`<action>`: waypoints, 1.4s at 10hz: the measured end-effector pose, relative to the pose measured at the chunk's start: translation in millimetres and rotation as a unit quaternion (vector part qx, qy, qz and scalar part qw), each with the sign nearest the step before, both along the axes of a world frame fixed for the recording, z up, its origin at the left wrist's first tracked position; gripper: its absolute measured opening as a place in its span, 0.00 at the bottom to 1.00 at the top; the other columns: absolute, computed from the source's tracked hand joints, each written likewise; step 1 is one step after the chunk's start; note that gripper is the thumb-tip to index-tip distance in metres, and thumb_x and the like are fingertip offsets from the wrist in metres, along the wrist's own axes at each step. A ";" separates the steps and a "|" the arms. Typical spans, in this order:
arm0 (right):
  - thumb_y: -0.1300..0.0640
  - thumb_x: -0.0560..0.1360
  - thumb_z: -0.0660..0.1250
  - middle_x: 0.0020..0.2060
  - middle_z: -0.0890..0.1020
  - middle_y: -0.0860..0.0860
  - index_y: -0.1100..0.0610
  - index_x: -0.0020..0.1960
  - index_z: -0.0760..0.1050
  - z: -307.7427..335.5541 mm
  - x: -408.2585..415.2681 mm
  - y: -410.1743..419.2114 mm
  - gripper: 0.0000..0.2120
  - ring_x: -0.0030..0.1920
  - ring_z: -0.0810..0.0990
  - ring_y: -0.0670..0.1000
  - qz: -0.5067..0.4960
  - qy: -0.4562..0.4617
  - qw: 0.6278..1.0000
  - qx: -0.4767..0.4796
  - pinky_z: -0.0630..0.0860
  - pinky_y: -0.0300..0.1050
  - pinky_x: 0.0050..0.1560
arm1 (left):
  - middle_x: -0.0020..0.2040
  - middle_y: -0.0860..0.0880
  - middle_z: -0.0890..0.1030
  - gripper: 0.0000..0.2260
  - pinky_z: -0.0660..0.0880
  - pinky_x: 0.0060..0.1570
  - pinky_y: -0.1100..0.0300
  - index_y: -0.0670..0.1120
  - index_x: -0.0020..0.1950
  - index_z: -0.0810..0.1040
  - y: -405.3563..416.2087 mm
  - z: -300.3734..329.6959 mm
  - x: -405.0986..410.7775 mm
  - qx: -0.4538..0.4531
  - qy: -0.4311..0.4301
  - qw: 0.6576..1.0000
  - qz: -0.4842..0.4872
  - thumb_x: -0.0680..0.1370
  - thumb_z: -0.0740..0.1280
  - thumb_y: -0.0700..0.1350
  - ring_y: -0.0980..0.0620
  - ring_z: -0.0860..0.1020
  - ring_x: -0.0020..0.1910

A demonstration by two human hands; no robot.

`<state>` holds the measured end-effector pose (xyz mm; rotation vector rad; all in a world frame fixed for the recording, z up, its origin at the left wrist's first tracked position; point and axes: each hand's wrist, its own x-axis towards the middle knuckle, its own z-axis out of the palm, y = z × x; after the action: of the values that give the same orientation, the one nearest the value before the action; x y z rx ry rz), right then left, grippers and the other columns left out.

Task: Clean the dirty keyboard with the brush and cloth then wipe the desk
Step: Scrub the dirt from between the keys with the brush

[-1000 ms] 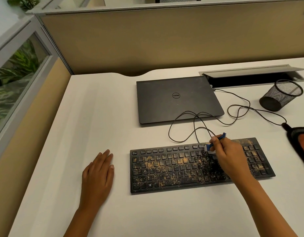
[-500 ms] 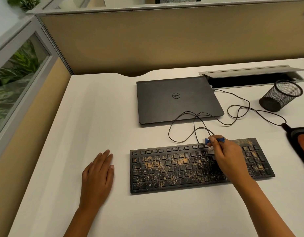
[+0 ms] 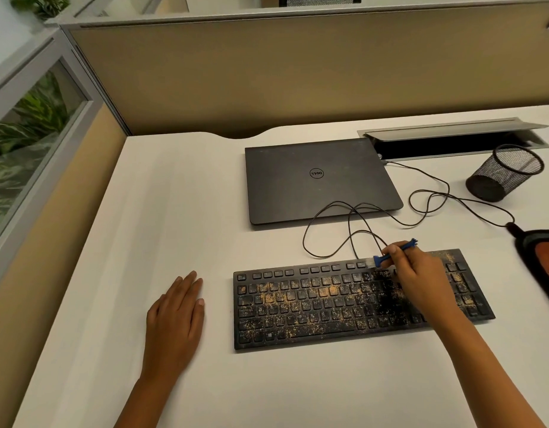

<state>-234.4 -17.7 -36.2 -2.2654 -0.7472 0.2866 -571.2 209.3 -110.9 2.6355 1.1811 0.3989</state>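
Head: right hand [image 3: 420, 279] pinches brush [image 3: 390, 256] over keyboard [image 3: 313, 307] top row.

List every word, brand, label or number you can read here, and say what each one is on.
"DELL": round logo on the closed laptop lid, seen upside down from this view.
Keyboard key legends: white marks show on the keys, but they are too small and too covered in dust to read.
Nothing else carries readable text.
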 end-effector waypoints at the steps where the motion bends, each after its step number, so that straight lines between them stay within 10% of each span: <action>1: 0.51 0.80 0.56 0.38 0.84 0.54 0.58 0.48 0.78 0.4 4.9 -3.4 0.15 0.35 0.78 0.52 -0.038 -0.020 0.999 0.015 0.75 0.49 0.39 | 0.73 0.51 0.71 0.24 0.62 0.63 0.55 0.46 0.71 0.74 -0.5 -0.3 -0.3 -0.001 -0.001 1.000 0.001 0.81 0.50 0.53 0.51 0.67 0.73; 14: 0.50 0.80 0.55 0.30 0.80 0.50 0.57 0.47 0.78 3.8 2.4 -4.3 0.16 0.31 0.77 0.51 0.047 -0.073 0.994 -0.066 0.74 0.49 0.33 | 0.73 0.51 0.71 0.23 0.65 0.62 0.51 0.46 0.70 0.75 -1.1 -0.4 -1.1 0.002 -0.010 1.000 -0.002 0.81 0.51 0.52 0.50 0.67 0.73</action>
<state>-232.0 -22.0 -32.4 -2.3998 -0.9377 0.2227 -572.3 208.2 -111.2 2.6296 1.1697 0.4270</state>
